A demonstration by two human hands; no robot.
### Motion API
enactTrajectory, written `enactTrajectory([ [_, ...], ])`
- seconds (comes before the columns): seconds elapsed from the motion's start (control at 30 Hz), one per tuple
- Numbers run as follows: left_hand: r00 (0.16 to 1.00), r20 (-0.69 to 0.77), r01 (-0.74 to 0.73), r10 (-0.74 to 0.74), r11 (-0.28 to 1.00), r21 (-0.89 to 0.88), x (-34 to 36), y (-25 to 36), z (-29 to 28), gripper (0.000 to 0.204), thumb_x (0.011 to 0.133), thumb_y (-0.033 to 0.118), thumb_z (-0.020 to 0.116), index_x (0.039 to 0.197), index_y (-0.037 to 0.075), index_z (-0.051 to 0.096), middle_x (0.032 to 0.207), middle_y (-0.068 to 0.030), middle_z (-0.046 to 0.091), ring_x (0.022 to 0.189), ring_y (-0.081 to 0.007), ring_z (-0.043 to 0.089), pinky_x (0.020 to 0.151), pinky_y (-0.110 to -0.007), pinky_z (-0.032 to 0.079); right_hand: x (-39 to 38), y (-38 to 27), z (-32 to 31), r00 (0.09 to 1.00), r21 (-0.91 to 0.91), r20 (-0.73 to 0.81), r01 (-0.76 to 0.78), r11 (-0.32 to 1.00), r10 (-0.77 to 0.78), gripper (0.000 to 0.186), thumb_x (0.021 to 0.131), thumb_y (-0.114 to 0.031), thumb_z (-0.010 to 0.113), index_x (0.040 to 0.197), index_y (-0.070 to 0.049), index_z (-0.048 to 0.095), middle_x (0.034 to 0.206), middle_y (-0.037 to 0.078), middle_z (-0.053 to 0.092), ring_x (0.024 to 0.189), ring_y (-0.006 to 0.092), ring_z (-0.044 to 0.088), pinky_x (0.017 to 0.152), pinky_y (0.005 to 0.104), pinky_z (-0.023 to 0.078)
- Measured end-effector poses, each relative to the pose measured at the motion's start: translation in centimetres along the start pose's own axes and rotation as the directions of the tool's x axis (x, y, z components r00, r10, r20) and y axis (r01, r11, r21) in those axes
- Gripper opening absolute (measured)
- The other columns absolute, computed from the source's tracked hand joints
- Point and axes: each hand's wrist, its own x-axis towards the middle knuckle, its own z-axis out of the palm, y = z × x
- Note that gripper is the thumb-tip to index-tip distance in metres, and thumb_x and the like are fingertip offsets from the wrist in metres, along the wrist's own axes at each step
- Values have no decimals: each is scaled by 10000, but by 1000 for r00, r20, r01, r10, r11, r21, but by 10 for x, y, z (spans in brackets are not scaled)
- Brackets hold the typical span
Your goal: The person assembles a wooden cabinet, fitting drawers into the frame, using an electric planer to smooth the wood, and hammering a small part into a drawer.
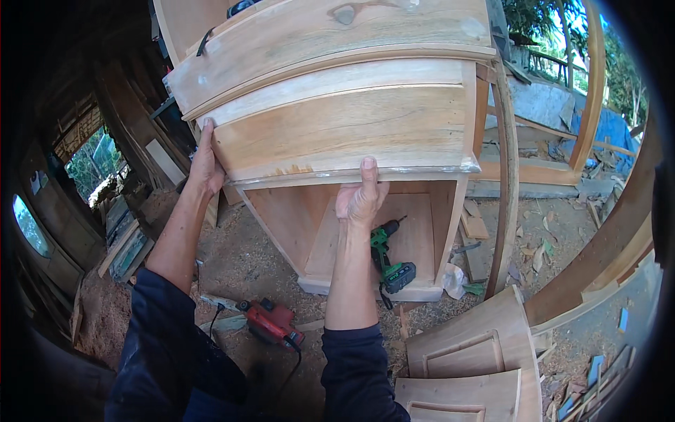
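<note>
Grip: both hands press flat on the wooden drawer front (337,130), fingers spread, not curled round anything.
Left hand (205,167): laid against the panel's left end, left of centre in the frame, likely steadying that side.
Right hand (360,197): at the lower edge near mid-frame, thumb up on the face, apparently bearing the panel from beneath.
Drawer front: upper centre, at the top of the unfinished cabinet (422,232) (pale raw wood, open compartment below).
Green drill (388,260): lying inside the open compartment, just below the right hand.
Red power tool (271,322): on the sawdust floor, lower centre, cord trailing.
Loose door panels (471,359): stacked at lower right, well apart from the hands.
</note>
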Motion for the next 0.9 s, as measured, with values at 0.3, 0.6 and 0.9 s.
enactTrajectory([
  [0.3,999,14,39,-39,998,40,4,-1,-2,777,953,628,492,1497,93,345,1514,-111,412,1392,-266,391,1149,-514,278,1,1,3,993,18,-114,-21,1000,23,650,829,-62,744,1385,20,418,1335,124,517,1243,194,497,1092,373,370],
  [0.6,992,113,50,-55,998,48,9,-4,-7,779,958,657,439,1499,105,344,1525,-95,406,1403,-273,383,1148,-500,299,6,6,-7,993,175,-26,-106,979,112,681,739,12,762,1348,7,456,1236,97,557,1175,179,521,1057,346,388],
  [0.9,984,147,93,-96,995,25,2,0,-15,766,951,630,471,1441,43,423,1470,-112,474,1356,-288,442,1148,-454,316,10,1,-19,968,274,129,-243,931,215,773,658,-29,806,1358,-11,479,1269,83,568,1223,210,516,1091,362,371],
])
